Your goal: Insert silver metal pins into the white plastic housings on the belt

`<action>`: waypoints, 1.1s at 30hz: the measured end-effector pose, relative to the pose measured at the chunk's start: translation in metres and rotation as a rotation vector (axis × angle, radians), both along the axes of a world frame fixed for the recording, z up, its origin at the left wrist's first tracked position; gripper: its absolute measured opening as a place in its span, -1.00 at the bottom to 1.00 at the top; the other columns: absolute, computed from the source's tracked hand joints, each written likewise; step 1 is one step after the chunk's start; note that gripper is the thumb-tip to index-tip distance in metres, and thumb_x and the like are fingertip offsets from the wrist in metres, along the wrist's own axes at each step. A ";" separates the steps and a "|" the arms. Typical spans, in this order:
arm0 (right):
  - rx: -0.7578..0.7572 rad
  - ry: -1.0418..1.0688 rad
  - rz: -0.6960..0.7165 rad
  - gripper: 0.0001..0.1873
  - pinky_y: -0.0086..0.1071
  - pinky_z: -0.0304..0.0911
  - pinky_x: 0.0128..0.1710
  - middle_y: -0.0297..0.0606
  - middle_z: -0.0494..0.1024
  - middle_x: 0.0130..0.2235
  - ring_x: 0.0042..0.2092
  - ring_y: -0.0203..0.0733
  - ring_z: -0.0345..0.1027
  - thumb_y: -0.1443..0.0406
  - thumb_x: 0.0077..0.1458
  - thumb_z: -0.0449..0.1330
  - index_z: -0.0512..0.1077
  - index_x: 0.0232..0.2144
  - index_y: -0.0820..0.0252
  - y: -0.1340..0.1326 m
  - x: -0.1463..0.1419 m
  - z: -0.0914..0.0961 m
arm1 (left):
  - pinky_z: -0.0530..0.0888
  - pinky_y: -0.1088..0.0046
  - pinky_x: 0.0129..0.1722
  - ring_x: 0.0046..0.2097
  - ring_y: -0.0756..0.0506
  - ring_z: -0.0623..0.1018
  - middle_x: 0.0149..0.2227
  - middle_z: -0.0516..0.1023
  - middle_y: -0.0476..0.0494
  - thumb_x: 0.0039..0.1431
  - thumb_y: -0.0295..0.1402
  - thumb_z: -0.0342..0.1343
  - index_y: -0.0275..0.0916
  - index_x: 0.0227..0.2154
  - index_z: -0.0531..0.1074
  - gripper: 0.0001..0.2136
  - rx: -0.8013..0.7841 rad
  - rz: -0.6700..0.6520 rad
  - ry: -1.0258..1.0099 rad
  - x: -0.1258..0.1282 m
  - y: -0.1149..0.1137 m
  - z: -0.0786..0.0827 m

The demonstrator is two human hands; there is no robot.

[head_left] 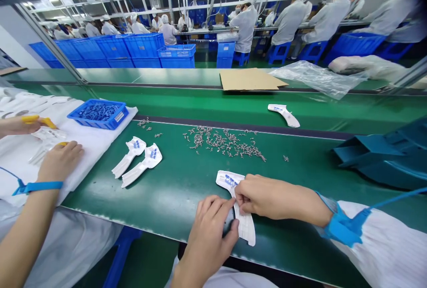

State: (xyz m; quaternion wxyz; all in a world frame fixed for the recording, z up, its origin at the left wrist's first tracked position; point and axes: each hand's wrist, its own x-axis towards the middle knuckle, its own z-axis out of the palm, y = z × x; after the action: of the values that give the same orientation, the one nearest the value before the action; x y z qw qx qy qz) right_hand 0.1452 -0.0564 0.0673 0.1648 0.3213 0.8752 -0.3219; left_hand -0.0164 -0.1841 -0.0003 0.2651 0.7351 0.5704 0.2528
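Observation:
On the green work surface in front of me lies a white curved plastic handle shell point(246, 228) with blue parts at its upper end. My left hand point(211, 230) steadies the shell from its left side, fingertips and thumb against the edge. Over its middle, my right hand point(255, 194) is closed in a pinch; its fingertips hide whatever they hold. Beyond my hands spreads a scatter of small metal pieces point(230, 143). Two similar white shells point(147, 163) with blue parts lie to the left, and another shell point(283, 113) rests farther back on the right.
At left, a co-worker's hands point(62, 159) work over white sheeting beside a blue tray point(100, 121) of small blue parts. Flat cardboard point(250, 79) and clear plastic film point(320, 76) lie on the back ledge. A dark teal bin point(387, 154) stands at right.

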 end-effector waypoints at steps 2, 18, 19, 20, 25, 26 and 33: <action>0.037 -0.013 -0.040 -0.90 -0.37 0.04 -0.43 -0.24 0.50 -0.40 -0.26 -0.04 0.38 0.35 0.09 0.21 0.50 -0.44 0.09 -0.001 -0.003 -0.002 | 0.39 0.16 0.05 0.06 -0.17 0.37 0.02 0.48 -0.14 0.28 -0.46 0.01 -0.14 0.15 0.29 -0.62 0.003 -0.002 -0.003 0.000 0.000 0.000; -0.339 0.359 -0.512 -0.79 -0.41 0.27 -0.40 -0.38 0.52 -0.32 -0.38 -0.22 0.45 0.15 0.19 0.17 0.21 -0.22 0.03 -0.027 0.024 -0.028 | 0.44 0.24 0.07 0.06 -0.12 0.41 0.02 0.50 -0.11 0.35 -0.42 -0.05 -0.07 0.15 0.32 -0.65 -0.013 0.160 -0.222 0.003 0.001 -0.002; -0.392 0.424 -0.568 -0.77 -0.40 0.32 -0.39 -0.38 0.49 -0.29 -0.39 -0.24 0.46 0.13 0.19 0.17 0.19 -0.23 0.04 -0.028 0.023 -0.031 | 0.45 0.26 0.07 0.07 -0.11 0.42 0.02 0.51 -0.13 0.35 -0.41 -0.04 -0.08 0.14 0.33 -0.66 -0.006 0.173 -0.251 0.003 0.003 0.001; -0.451 0.490 -0.612 -0.73 -0.39 0.37 -0.37 -0.38 0.47 -0.26 -0.39 -0.25 0.47 0.11 0.17 0.18 0.17 -0.24 0.05 -0.027 0.021 -0.035 | 0.46 0.27 0.07 0.07 -0.11 0.43 0.02 0.51 -0.14 0.35 -0.41 -0.04 -0.08 0.14 0.34 -0.67 0.009 0.184 -0.267 0.002 0.005 0.004; -0.491 0.732 -0.750 -0.63 -0.38 0.41 -0.38 -0.39 0.44 -0.29 -0.39 -0.28 0.45 0.09 0.05 0.26 0.18 -0.26 0.09 0.020 0.012 -0.043 | 0.41 0.17 0.15 0.16 -0.14 0.40 0.12 0.45 -0.19 0.36 -0.34 -0.05 -0.09 0.19 0.28 -0.63 0.184 0.289 -0.069 -0.036 0.026 0.014; -0.418 0.742 -0.788 -0.66 -0.40 0.40 -0.40 -0.39 0.45 -0.32 -0.40 -0.28 0.44 0.12 0.04 0.26 0.20 -0.26 0.10 0.036 0.013 -0.042 | 0.38 0.13 0.18 0.18 -0.16 0.38 0.14 0.44 -0.19 0.36 -0.33 -0.06 -0.10 0.20 0.27 -0.63 0.226 0.350 0.032 -0.053 0.032 0.012; -0.035 0.790 -1.001 -0.93 -0.27 0.48 -0.27 -0.18 0.59 -0.37 -0.32 -0.12 0.53 0.29 0.15 0.16 0.35 -0.31 0.16 0.156 0.043 -0.040 | 0.33 -0.19 0.12 0.22 -0.44 0.34 0.10 0.49 -0.38 0.30 -0.26 -0.10 -0.28 -0.04 0.48 -0.66 0.339 0.812 0.515 -0.167 0.034 -0.018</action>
State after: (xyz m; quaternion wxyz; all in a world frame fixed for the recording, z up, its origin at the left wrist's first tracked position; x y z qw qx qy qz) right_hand 0.1880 0.0995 0.0272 -0.3356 0.5456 0.6086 -0.4683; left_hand -0.1839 -0.1504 -0.0179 -0.1265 0.5252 0.8080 0.2349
